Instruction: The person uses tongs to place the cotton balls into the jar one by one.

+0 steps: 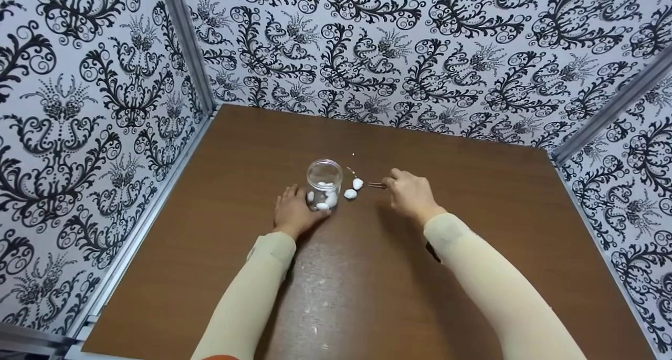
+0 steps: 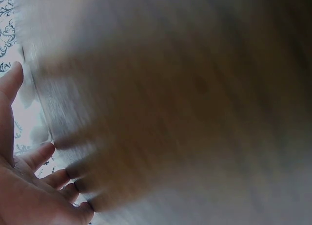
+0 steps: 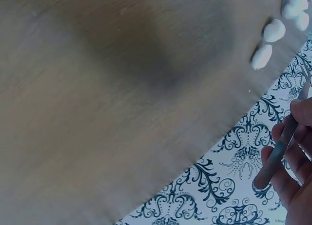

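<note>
Grips slim metal tweezers [image 1: 377,185] in the right hand [image 1: 412,192], wrapping thumb and fingers round the handle and aiming the prongs toward 9 o'clock, with a narrow gap between them. Stops the prongs just short of the first loose cotton ball [image 1: 357,184]. Lies just beside that, at its 7 o'clock, in the case of the second loose cotton ball [image 1: 350,194]; both near the clear jar [image 1: 324,172], at about its 3 o'clock.

Rests the left hand [image 1: 296,213] at the jar's 7 to 8 o'clock, spread wide, laying the thumb along the jar's foot and the fingers down its 9 o'clock side. Stands upright, in the jar's case, with several white cotton balls [image 1: 331,199] low inside, too bunched to count. Shows blurred and overbright between thumb and forefinger in the left wrist view.

Shows a short bright streak [image 1: 352,171] at the jar's 2 o'clock, too small to identify. Spreads beneath everything as a brown wood-grain table [image 1: 252,150]. Wears cream sleeves [image 1: 241,302], reaching in from 7 and 5 o'clock. Rises beyond, from 9 through 12 to 3 o'clock, as black-and-white scroll-patterned walls [image 1: 367,61], with metal posts [image 1: 189,45] at 11 and 2 o'clock.
</note>
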`<state>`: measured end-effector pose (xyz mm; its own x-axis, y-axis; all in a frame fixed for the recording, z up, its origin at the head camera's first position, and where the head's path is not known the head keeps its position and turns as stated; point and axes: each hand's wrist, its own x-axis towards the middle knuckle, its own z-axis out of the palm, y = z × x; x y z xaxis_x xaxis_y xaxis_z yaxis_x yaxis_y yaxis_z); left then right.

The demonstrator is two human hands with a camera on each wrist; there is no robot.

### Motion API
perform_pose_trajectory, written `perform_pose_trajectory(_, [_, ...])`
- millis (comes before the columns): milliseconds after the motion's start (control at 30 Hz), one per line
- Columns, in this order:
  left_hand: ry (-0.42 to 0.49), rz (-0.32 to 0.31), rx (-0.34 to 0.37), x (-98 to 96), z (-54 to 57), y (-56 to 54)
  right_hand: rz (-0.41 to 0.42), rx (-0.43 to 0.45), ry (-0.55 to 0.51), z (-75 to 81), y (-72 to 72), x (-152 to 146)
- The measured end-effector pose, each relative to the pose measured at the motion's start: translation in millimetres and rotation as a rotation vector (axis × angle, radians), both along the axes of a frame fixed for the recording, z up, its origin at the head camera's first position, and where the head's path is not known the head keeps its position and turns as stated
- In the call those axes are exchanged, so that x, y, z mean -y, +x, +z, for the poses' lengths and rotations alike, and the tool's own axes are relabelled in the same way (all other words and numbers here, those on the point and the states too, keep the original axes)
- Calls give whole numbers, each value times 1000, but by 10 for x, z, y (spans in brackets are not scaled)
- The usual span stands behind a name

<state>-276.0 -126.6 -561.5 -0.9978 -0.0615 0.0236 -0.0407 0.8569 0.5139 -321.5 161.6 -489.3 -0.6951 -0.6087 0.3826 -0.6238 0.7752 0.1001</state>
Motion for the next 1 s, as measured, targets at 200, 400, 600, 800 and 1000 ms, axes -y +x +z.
perform_pose_trajectory(200, [6,8,11,1,-8,-1,20,-13,16,-49,-14,-10])
perform_pose_trajectory(400, [5,8,19,-3,-4,1,33,5,41,-105,-23,28])
perform_pose_trajectory(600, [6,9,9,-7,-4,-2,52,-11,63,-158,-30,70])
perform_pose_trajectory(800, [2,14,-4,-5,-39,-20,66,-21,71,-199,-52,125])
perform_pose_trajectory(1000, [0,18,8,-6,-35,-19,76,-16,65,-219,-60,180])
